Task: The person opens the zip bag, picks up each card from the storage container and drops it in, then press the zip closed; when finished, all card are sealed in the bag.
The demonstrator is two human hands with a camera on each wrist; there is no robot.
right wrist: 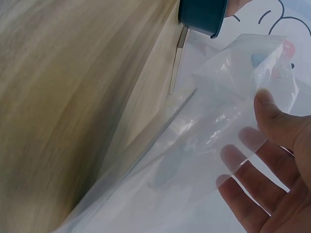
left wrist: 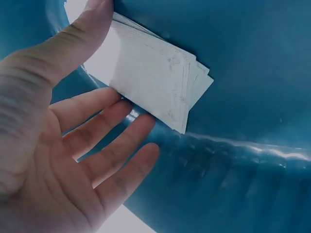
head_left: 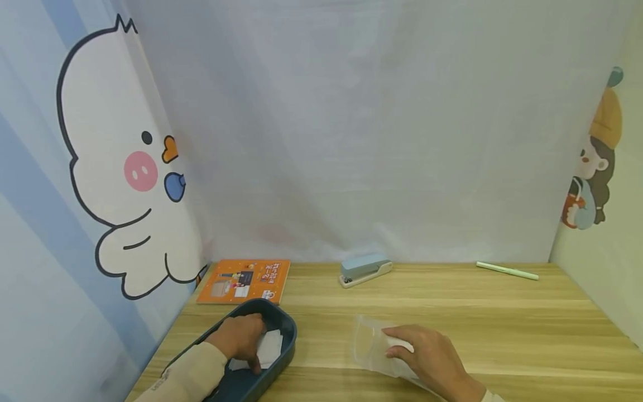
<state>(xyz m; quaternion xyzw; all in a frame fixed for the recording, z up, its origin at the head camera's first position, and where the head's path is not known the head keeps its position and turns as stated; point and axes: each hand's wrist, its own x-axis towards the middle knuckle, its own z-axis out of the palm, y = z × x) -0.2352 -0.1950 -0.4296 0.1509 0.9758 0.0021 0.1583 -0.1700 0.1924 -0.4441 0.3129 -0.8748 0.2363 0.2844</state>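
Note:
My left hand (head_left: 242, 338) reaches into a dark blue oblong tray (head_left: 288, 357). Beneath it lies a loose stack of white cards (head_left: 269, 347), fanned unevenly. In the left wrist view the thumb (left wrist: 95, 22) overlaps one side of the stack, and the spread fingers (left wrist: 129, 141) lie along its lower edge. A clear plastic bag (head_left: 369, 343) is in my right hand (head_left: 434, 357), pinched between thumb and fingers over the table. Its film (right wrist: 209, 121) spreads in front of the fingertips in the right wrist view, with the thumb on the near side.
An orange booklet (head_left: 244, 281) lies behind the tray at the back left. Along the rear of the wooden table (head_left: 452, 307) are a light blue stapler (head_left: 365, 269) and a pale green pen (head_left: 507, 271). Curtains with cartoon figures border the table.

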